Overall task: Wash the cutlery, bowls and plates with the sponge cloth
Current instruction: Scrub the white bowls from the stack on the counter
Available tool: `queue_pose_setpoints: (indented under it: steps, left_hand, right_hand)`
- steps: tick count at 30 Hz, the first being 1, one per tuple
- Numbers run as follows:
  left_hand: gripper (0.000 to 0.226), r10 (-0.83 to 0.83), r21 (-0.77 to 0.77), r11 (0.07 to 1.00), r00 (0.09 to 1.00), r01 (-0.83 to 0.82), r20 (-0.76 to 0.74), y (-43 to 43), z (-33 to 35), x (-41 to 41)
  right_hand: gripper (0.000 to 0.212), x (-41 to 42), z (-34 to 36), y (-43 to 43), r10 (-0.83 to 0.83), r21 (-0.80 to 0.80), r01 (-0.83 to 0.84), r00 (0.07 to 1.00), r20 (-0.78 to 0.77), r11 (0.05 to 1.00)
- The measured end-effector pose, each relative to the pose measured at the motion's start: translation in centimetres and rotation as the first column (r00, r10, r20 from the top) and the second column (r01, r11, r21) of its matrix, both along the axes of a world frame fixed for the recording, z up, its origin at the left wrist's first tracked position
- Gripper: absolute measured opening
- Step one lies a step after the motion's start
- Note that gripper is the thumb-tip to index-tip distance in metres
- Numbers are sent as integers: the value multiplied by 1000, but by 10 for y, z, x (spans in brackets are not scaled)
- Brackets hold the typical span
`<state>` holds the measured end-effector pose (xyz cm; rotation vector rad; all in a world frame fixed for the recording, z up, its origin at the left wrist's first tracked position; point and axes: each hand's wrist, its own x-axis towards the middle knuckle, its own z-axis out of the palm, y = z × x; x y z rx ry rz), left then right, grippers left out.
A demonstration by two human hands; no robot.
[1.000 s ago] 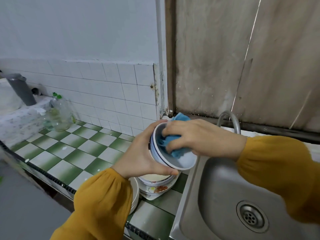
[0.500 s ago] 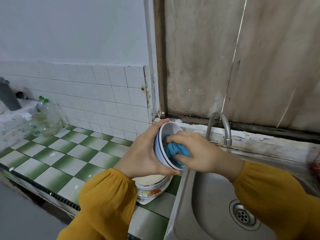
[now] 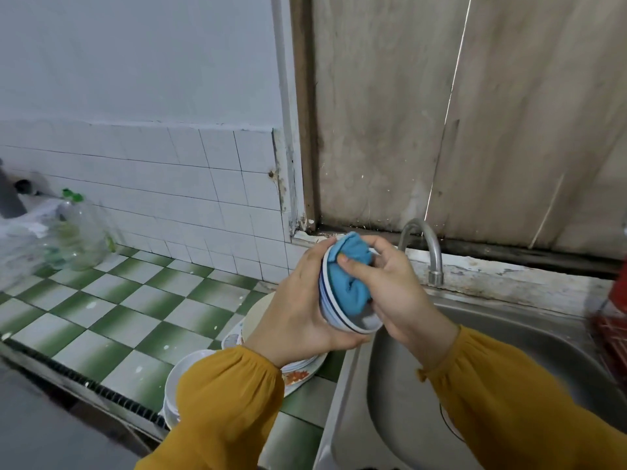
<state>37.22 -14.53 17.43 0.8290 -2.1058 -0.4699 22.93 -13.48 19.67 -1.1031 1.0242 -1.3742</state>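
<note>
A green-and-white tiled table (image 3: pixel 118 317) runs left of a steel sink (image 3: pixel 412 378). Just left of the sink's rim, a stack of plates (image 3: pixel 259 317) sits on the table, with white bowls (image 3: pixel 183 378) on the side farther from the sink. Above the sink's left rim, a person in mustard sleeves (image 3: pixel 230 401) holds a blue-rimmed bowl (image 3: pixel 359 325) tipped on its side, mouth toward the sink. The left hand (image 3: pixel 295 310) cups it from behind, grip curled round its outer wall. The right hand (image 3: pixel 397 293) has its grip pinching a blue sponge cloth (image 3: pixel 349 279), bunched and pressed into the bowl's hollow. A curved tap (image 3: pixel 425 247) stands at the sink's back edge.
</note>
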Motion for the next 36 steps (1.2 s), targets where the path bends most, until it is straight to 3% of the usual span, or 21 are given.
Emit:
queue_pose_setpoints:
  steps: [2, 4, 6, 7, 8, 9, 11, 12, 14, 15, 16, 17, 19, 21, 24, 25, 27, 29, 32, 34, 36]
  left_hand:
    - [109, 16, 32, 999, 999, -15, -31, -1, -1, 1]
    - [111, 0, 99, 995, 995, 10, -105, -4, 1, 9]
    - [112, -15, 127, 991, 992, 31, -125, -5, 4, 19]
    - [112, -30, 148, 988, 992, 48, -123, -4, 5, 22]
    - [110, -43, 175, 982, 991, 65, -129, -3, 6, 23]
    - [107, -48, 201, 977, 988, 77, -146, -1, 7, 24]
    - [107, -37, 220, 973, 983, 77, -180, 0, 9, 23]
    - [109, -33, 218, 973, 982, 74, -188, 0, 10, 24]
    - [109, -31, 210, 975, 979, 74, -203, 1, 13, 27]
    - [109, -22, 200, 978, 979, 63, -202, 2, 14, 29]
    - [109, -8, 188, 981, 981, 45, -192, 3, 14, 31]
    - [109, -1, 181, 983, 984, 34, -179, 4, 15, 32]
    - [109, 2, 189, 981, 984, 32, -178, 6, 13, 29]
    - [109, 10, 198, 980, 981, 29, -192, 6, 10, 24]
    - [111, 18, 212, 977, 976, 29, -218, 3, 9, 23]
    - [112, 21, 215, 976, 975, 28, -219, 2, 8, 26]
    - [112, 22, 210, 978, 982, 18, -188, 3, 7, 30]
    - [114, 19, 215, 976, 984, 21, -180, 6, 6, 29]
    - [112, 15, 221, 975, 980, 29, -197, 6, 4, 24]
    - [110, 8, 237, 971, 976, 45, -218, 7, 5, 26]
    - [109, 1, 272, 960, 972, 64, -233, 7, 7, 32]
  right_hand:
    - [26, 1, -3, 0, 34, -145, -48, 995, -98, 988]
    - [37, -10, 1, 0, 235, -268, -367, 877, -419, 891]
    - [41, -27, 15, -7, 243, -158, -612, 519, -820, 775]
    - [42, -33, 19, -13, 139, -118, -639, 337, -931, 760]
    - [44, -35, 21, -19, -15, -172, -641, 243, -970, 748]
    - [43, -32, 20, -23, -165, -288, -629, 247, -955, 722]
    - [42, -21, 13, -23, -327, -497, -542, 383, -864, 678]
    - [41, -14, 9, -20, -310, -542, -497, 475, -824, 678]
    - [40, -8, 14, -13, -19, -420, -513, 617, -787, 749]
    - [39, -11, 19, -11, 154, -290, -572, 604, -782, 767]
    - [38, -17, 25, -13, 249, -175, -635, 520, -817, 752]
    - [38, -22, 31, -16, 248, -103, -672, 406, -880, 733]
    - [38, -26, 35, -26, 18, -159, -671, 250, -968, 724]
    - [40, -19, 30, -32, -195, -367, -591, 335, -922, 718]
    - [39, -6, 23, -22, -89, -413, -497, 552, -829, 763]
    - [39, -7, 24, -19, 29, -331, -541, 551, -834, 773]
    - [38, -16, 30, -19, 197, -119, -646, 395, -898, 754]
    - [36, -21, 33, -25, 83, -117, -627, 280, -956, 771]
    - [37, -10, 23, -24, -161, -396, -413, 497, -852, 820]
    - [38, -4, 16, -15, 4, -350, -433, 633, -774, 831]
    - [34, -8, 21, -8, 317, -166, -614, 597, -737, 771]
